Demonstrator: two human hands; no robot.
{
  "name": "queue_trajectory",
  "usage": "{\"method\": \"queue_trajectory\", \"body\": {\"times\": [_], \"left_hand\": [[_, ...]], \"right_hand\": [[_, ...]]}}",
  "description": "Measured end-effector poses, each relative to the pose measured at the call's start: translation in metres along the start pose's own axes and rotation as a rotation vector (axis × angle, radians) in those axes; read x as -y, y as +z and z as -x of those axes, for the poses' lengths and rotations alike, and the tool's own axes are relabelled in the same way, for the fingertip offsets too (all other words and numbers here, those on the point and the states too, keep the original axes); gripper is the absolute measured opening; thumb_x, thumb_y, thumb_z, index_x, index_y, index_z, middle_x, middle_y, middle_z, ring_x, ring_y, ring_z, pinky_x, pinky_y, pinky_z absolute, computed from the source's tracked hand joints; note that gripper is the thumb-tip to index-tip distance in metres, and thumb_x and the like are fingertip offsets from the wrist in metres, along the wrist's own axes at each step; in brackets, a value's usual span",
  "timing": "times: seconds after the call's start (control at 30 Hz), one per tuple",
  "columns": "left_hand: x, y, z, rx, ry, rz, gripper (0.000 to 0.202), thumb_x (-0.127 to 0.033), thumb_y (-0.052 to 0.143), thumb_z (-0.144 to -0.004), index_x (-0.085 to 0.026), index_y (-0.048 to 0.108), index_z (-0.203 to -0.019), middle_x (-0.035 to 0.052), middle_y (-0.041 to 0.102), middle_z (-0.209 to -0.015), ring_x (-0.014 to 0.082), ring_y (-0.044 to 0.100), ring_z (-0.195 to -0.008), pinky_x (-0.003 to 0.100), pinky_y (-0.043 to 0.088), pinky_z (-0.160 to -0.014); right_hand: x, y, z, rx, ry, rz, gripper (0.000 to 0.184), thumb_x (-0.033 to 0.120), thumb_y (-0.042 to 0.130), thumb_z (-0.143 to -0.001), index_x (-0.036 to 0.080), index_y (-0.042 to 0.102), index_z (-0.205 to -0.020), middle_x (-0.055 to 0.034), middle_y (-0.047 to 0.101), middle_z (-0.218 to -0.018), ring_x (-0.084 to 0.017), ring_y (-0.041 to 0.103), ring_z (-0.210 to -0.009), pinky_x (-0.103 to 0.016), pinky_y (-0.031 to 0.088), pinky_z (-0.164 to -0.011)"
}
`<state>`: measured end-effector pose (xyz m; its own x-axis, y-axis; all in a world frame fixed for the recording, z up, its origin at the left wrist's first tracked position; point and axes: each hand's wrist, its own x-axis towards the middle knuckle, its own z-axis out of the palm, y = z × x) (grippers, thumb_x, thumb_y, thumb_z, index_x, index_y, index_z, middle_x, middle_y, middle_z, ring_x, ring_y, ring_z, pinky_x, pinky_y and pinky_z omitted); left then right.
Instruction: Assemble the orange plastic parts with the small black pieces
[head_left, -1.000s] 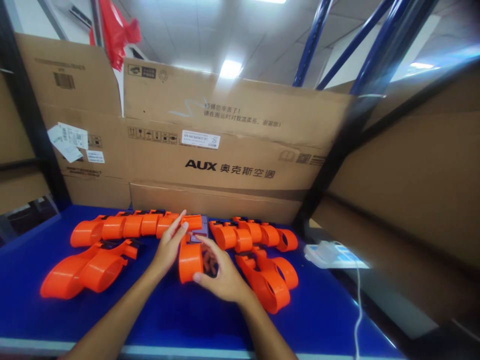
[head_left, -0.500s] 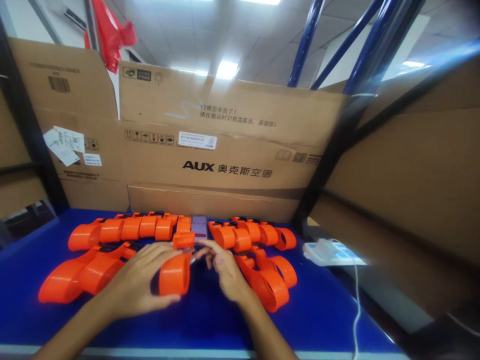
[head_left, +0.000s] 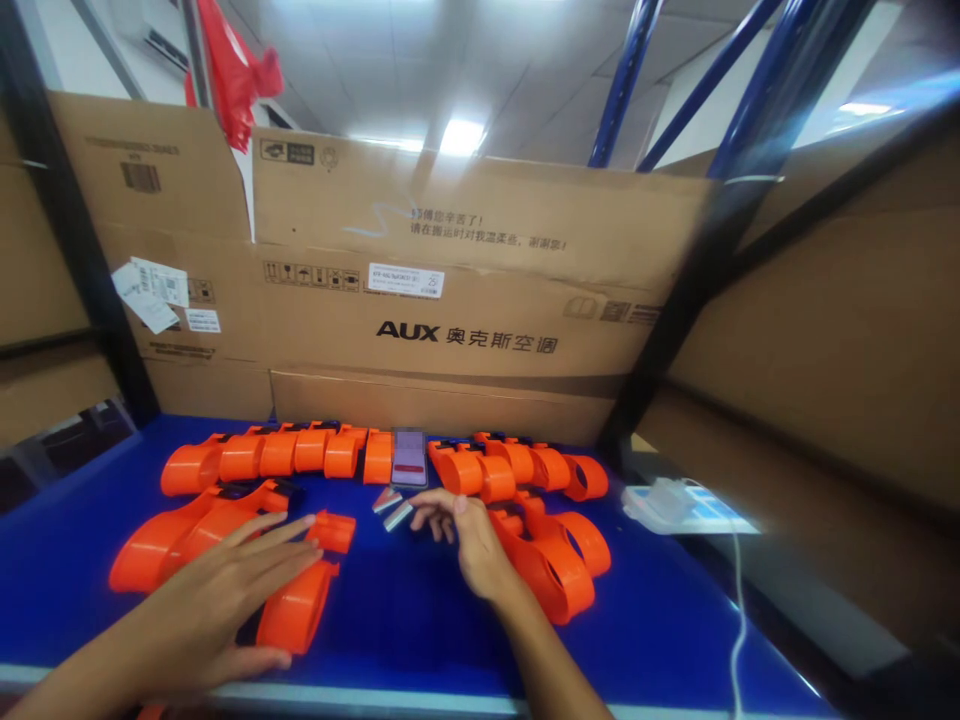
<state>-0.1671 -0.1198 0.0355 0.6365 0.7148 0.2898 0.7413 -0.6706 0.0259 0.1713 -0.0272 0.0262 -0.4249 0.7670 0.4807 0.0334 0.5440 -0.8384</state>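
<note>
Left hand: the left hand [head_left: 232,590] is placed near the front edge of the worktop [head_left: 420,630], left of its middle; it is spread wide, with the thumb low and the fingers reaching over the near orange loop. Whether the loop is gripped cannot be told.
Near orange loop: the near orange loop [head_left: 296,612] is partly covered by the left hand and is set just in from the front edge, with its tab pointed toward the middle.
Right hand: the right hand [head_left: 465,545] is held over the middle, half open, with the fingers loosely curled.
Striped cards: two small striped cards [head_left: 398,516] are laid just beside the right fingertips; whether they are touched cannot be told.
Phone: a phone [head_left: 409,468] is laid by the middle of the back edge, its screen lit.
Left loops: a row of orange loops [head_left: 277,455] is lined up along the back edge toward the back left corner; a left pair [head_left: 142,550] is set nearer the left edge.
Right loops: a back right cluster [head_left: 495,480] is grouped beyond a front right cluster [head_left: 566,590].
Right edge: a white power strip [head_left: 720,515] is seen there, with a white cable [head_left: 739,600] hung down.
Back edge: a cardboard sheet [head_left: 450,285] marked AUX is stood behind it.
</note>
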Motion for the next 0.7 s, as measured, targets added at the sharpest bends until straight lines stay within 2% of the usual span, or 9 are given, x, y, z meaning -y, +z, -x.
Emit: {"method": "queue_trajectory", "body": {"times": [0.1,0.17,0.3,0.37,0.43,0.57,0.7], "left_hand": [[0.001,-0.009,0.0,0.008,-0.007,-0.002,0.096,-0.062,0.071,-0.076,-0.036,0.026,-0.157,0.0055,0.042,-0.156,0.0372,0.038,-0.142,0.054,0.029,-0.117],[0.01,-0.021,0.002,0.031,-0.051,0.005,0.099,-0.065,0.07,-0.075,-0.034,0.025,-0.157,0.0068,0.039,-0.158,0.0372,0.037,-0.143,0.053,0.028,-0.117],[0.047,-0.042,0.01,0.009,-0.185,0.047,0.077,-0.058,0.068,-0.08,-0.037,0.042,-0.15,0.0065,0.049,-0.151,0.0358,0.046,-0.138,0.052,0.033,-0.114],[0.065,-0.041,0.015,0.008,-0.211,0.058,0.072,-0.055,0.071,-0.077,-0.039,0.05,-0.144,0.0063,0.054,-0.147,0.0363,0.048,-0.135,0.053,0.033,-0.113],[0.074,-0.034,0.019,0.03,-0.201,0.051,0.075,-0.049,0.076,-0.073,-0.041,0.05,-0.144,0.006,0.055,-0.147,0.0375,0.047,-0.136,0.056,0.03,-0.114],[0.068,-0.021,0.017,0.05,-0.15,0.018,0.079,-0.032,0.073,-0.074,-0.042,0.045,-0.147,0.0058,0.054,-0.147,0.0379,0.048,-0.135,0.06,0.027,-0.114],[0.054,-0.025,0.01,0.026,-0.115,0.034,0.076,-0.026,0.069,-0.073,-0.038,0.049,-0.145,0.0085,0.061,-0.139,0.0371,0.056,-0.125,0.057,0.031,-0.112]], "right_hand": [[-0.001,0.0,0.0,-0.005,0.004,0.002,0.072,0.065,0.018,-0.101,0.02,0.072,-0.114,-0.0084,0.073,-0.086,-0.017,0.056,-0.062,-0.029,0.04,-0.055],[-0.004,0.0,0.0,-0.016,0.004,-0.003,0.072,0.065,0.019,-0.1,0.019,0.072,-0.114,-0.0088,0.073,-0.085,-0.017,0.056,-0.062,-0.029,0.04,-0.055],[-0.009,-0.002,0.001,-0.044,0.008,-0.009,0.077,0.069,0.016,-0.099,0.019,0.074,-0.109,-0.0092,0.073,-0.083,-0.018,0.057,-0.061,-0.029,0.039,-0.053],[-0.01,-0.003,0.0,-0.063,0.002,-0.011,0.08,0.07,0.014,-0.098,0.019,0.074,-0.106,-0.0091,0.073,-0.082,-0.018,0.056,-0.06,-0.029,0.038,-0.052],[-0.012,-0.004,0.0,-0.077,-0.007,-0.013,0.08,0.07,0.013,-0.097,0.019,0.074,-0.105,-0.0088,0.072,-0.081,-0.018,0.055,-0.059,-0.029,0.037,-0.051],[-0.014,-0.006,0.001,-0.096,-0.009,-0.002,0.079,0.07,0.013,-0.098,0.02,0.075,-0.103,-0.0083,0.072,-0.079,-0.018,0.055,-0.059,-0.03,0.038,-0.052],[-0.015,-0.005,0.001,-0.104,-0.008,0.015,0.077,0.067,0.014,-0.099,0.019,0.075,-0.101,-0.0083,0.072,-0.078,-0.018,0.055,-0.058,-0.03,0.038,-0.052]]}}
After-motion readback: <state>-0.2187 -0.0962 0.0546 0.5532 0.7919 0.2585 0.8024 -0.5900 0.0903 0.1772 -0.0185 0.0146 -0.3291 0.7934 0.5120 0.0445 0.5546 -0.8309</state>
